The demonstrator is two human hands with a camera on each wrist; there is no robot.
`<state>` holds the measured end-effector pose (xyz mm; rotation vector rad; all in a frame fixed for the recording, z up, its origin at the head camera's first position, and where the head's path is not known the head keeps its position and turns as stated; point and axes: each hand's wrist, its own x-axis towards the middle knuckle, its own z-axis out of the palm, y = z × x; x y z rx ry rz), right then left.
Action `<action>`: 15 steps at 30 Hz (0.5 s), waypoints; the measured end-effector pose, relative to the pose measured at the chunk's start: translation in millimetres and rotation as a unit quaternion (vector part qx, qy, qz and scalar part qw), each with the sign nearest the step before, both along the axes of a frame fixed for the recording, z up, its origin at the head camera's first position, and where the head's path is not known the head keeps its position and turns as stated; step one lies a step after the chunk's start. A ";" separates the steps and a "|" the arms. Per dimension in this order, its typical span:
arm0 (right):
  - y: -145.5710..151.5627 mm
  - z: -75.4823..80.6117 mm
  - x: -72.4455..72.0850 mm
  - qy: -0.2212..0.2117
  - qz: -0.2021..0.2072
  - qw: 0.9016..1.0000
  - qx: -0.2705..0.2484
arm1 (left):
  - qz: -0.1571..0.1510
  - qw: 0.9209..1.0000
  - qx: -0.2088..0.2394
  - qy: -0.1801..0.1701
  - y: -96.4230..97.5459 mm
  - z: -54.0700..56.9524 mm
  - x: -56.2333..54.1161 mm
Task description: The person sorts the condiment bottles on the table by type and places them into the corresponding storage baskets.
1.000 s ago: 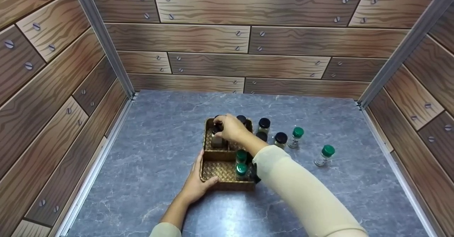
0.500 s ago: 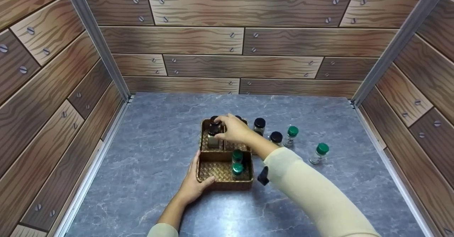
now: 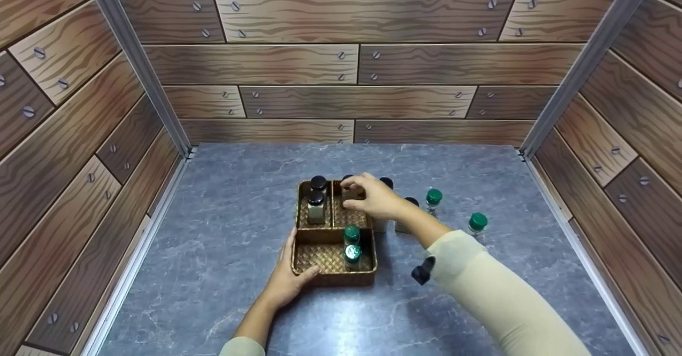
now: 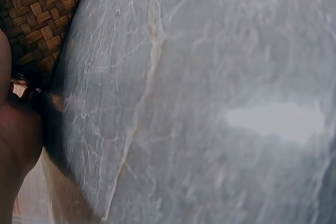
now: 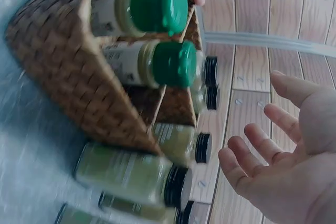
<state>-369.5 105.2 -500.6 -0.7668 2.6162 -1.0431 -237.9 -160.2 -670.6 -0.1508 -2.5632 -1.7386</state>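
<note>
Two jars (image 3: 316, 211) stand uncovered, the right hand (image 3: 379, 199) withdrawn.

One woven basket (image 3: 341, 280), four green-capped jars (image 3: 352, 255), six black-capped bottles (image 3: 316, 209)

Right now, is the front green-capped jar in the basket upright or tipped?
The jar is upright: the head view shows its green cap facing up.

In the head view, the bare right hand (image 3: 375, 197) covers most of a black-capped glass jar (image 3: 347, 177) in the far right compartment of the brown woven basket (image 3: 334, 279), and the cream sleeve (image 3: 501, 276) hides the lower part of a green-capped clear jar (image 3: 478, 221). The left wrist view crops the bare left hand (image 4: 20, 135); the white labels (image 5: 106, 11) (blurred, from the right wrist) are unreadable.
</note>
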 end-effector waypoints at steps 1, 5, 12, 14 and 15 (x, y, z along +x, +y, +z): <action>4.7 0.2 0.6 0.000 0.001 1.000 -0.004 | 0.001 1.000 0.002 -0.004 -0.1 -0.3 0.0; 24.1 -1.3 2.0 0.006 -0.002 1.000 -0.014 | -0.003 1.000 0.000 -0.001 -0.4 -1.1 0.3; 58.5 -7.7 2.9 0.005 -0.023 0.999 -0.029 | 0.000 1.000 0.007 -0.010 0.0 -1.2 -0.2; 67.7 -9.1 3.3 0.012 -0.031 0.999 -0.029 | 0.000 1.000 0.006 -0.013 0.4 -1.5 -0.4; 72.1 -9.5 3.5 0.016 -0.034 0.999 -0.028 | 0.001 1.000 0.005 -0.013 0.5 -1.5 -0.2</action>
